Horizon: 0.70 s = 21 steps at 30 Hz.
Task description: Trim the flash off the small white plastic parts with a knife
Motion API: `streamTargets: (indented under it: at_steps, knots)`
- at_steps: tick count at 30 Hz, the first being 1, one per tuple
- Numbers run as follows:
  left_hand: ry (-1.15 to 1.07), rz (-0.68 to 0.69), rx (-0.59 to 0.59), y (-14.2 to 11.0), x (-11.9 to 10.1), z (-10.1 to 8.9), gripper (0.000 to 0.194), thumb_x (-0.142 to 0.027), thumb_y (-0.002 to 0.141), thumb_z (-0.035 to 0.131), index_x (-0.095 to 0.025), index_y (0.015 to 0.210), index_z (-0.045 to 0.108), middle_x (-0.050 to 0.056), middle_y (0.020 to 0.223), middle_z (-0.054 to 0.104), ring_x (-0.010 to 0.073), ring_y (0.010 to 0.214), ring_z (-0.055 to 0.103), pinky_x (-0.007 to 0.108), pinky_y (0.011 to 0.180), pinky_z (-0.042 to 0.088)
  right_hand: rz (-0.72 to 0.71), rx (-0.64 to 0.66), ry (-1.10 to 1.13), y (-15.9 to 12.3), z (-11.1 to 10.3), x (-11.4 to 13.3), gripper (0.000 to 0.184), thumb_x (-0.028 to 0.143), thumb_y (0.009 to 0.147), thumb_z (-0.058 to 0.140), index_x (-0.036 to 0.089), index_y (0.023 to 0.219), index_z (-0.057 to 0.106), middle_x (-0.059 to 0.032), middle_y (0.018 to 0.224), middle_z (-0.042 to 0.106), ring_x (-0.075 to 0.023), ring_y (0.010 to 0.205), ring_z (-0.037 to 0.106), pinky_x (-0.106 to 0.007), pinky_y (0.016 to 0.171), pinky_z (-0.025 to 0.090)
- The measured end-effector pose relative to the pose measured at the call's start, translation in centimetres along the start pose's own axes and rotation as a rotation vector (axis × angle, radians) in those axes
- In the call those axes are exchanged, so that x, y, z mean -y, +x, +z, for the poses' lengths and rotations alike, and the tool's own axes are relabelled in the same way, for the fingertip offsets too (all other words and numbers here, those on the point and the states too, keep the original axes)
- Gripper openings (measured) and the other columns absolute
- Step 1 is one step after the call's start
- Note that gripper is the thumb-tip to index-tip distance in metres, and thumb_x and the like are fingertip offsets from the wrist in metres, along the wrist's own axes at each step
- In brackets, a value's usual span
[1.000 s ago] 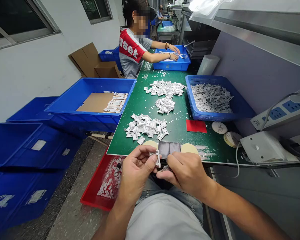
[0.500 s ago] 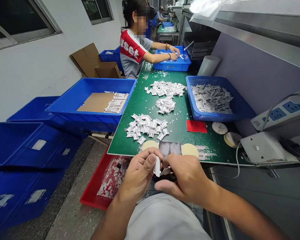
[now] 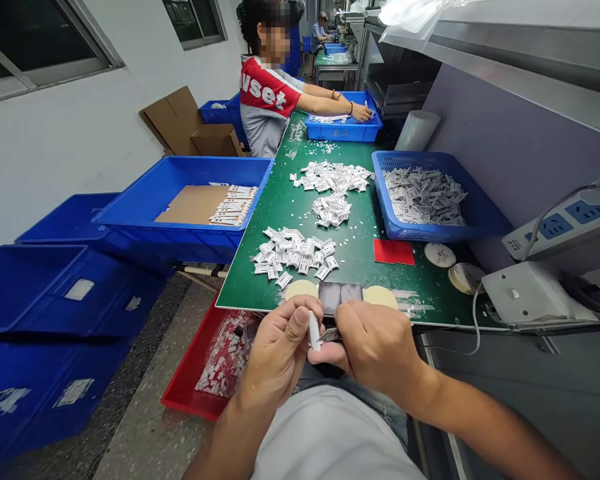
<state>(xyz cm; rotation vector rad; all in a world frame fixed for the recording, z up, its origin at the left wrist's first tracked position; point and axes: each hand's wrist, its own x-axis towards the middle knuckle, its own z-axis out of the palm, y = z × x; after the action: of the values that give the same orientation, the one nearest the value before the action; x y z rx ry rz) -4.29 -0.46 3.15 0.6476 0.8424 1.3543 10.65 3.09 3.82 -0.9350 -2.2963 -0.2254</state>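
My left hand (image 3: 280,353) pinches a small white plastic-like piece (image 3: 313,331) upright between thumb and fingers. My right hand (image 3: 375,347) grips a small metal strip (image 3: 330,335), whose tip lies against the white piece. Both hands are just off the near edge of the green work mat (image 3: 240,287). Just beyond them lie a dark rectangular pad (image 3: 340,297) and two round beige pads (image 3: 301,290). A heap of small white pieces (image 3: 293,252) sits on the mat, with more heaps (image 3: 330,177) farther on. My fingers hide part of the white piece.
A red tray (image 3: 190,380) of white scraps lies below my left hand. Blue crates (image 3: 180,170) stand to the left, and a blue mesh basket (image 3: 405,230) of pieces stands right. A seated co-worker (image 3: 267,100) handles pieces at a blue tray (image 3: 343,130). A power strip (image 3: 560,223) is mounted right.
The white piece now stands more upright, and the metal strip touches it. My hands have drawn slightly closer together. The co-worker's arms have moved toward the far side of their tray.
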Motion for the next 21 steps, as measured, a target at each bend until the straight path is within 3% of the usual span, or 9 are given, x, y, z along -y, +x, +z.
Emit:
streamTargets:
  at_steps: [8, 13, 15, 17, 19, 21]
  knots:
    - [-0.044, 0.002, 0.000, 0.2, 0.1, 0.4, 0.021, -0.034, 0.086, 0.064, -0.015, 0.079, 0.065, 0.002, 0.078, 0.049, 0.0093, 0.066, 0.047, 0.019, 0.057, 0.039, -0.003, -0.063, 0.009, -0.5, 0.2, 0.0, 0.058, 0.057, 0.097, 0.025, 0.020, 0.059, 0.048, 0.0003, 0.049, 0.044, -0.0147, 0.047, 0.029, -0.033, 0.052, 0.014]
    - [0.045, -0.010, -0.002, 0.4, 0.4, 0.6, 0.024, -0.039, 0.087, 0.061, -0.016, 0.080, 0.063, 0.001, 0.076, 0.049, 0.0095, 0.063, 0.046, 0.020, 0.057, 0.039, 0.012, -0.087, 0.149, -1.5, 0.8, -0.1, 0.057, 0.054, 0.099, 0.025, 0.020, 0.059, 0.047, 0.0014, 0.049, 0.042, -0.0124, 0.047, 0.031, -0.032, 0.052, 0.017]
    - [0.346, 0.098, -0.085, 1.9, 0.3, -0.2, 0.028, -0.044, 0.090, 0.053, -0.018, 0.085, 0.061, 0.002, 0.076, 0.052, 0.0111, 0.063, 0.048, 0.022, 0.058, 0.040, 0.044, -0.070, 0.340, -2.2, 0.7, -0.3, 0.058, 0.056, 0.099, 0.024, 0.020, 0.058, 0.044, 0.0025, 0.049, 0.040, -0.0109, 0.047, 0.031, -0.030, 0.052, 0.019]
    - [0.793, 0.238, -0.191, 4.8, -0.2, -1.7, 0.032, -0.046, 0.093, 0.043, -0.019, 0.094, 0.061, 0.003, 0.078, 0.057, 0.0139, 0.066, 0.051, 0.025, 0.063, 0.043, 0.175, 0.040, 0.654, -3.2, 0.3, -0.8, 0.057, 0.062, 0.096, 0.026, 0.019, 0.061, 0.044, 0.0044, 0.052, 0.038, -0.0092, 0.048, 0.032, -0.027, 0.050, 0.021]
    - [1.018, 0.274, -0.221, 8.5, -1.0, -3.4, 0.029, -0.043, 0.090, 0.049, -0.019, 0.095, 0.065, 0.005, 0.083, 0.063, 0.0178, 0.075, 0.056, 0.028, 0.071, 0.043, 0.427, 0.237, 1.016, -4.8, -0.2, -1.8, 0.050, 0.063, 0.092, 0.039, 0.019, 0.073, 0.049, 0.0063, 0.058, 0.037, -0.0082, 0.051, 0.032, -0.023, 0.050, 0.024]
    - [1.160, 0.259, -0.216, 12.5, -1.8, -4.8, 0.022, -0.038, 0.084, 0.061, -0.018, 0.085, 0.068, 0.007, 0.089, 0.067, 0.0227, 0.086, 0.059, 0.032, 0.082, 0.042, 0.683, 0.436, 1.375, -7.1, -0.1, -3.1, 0.036, 0.054, 0.086, 0.059, 0.018, 0.091, 0.053, 0.0070, 0.065, 0.039, -0.0074, 0.056, 0.033, -0.020, 0.051, 0.027]
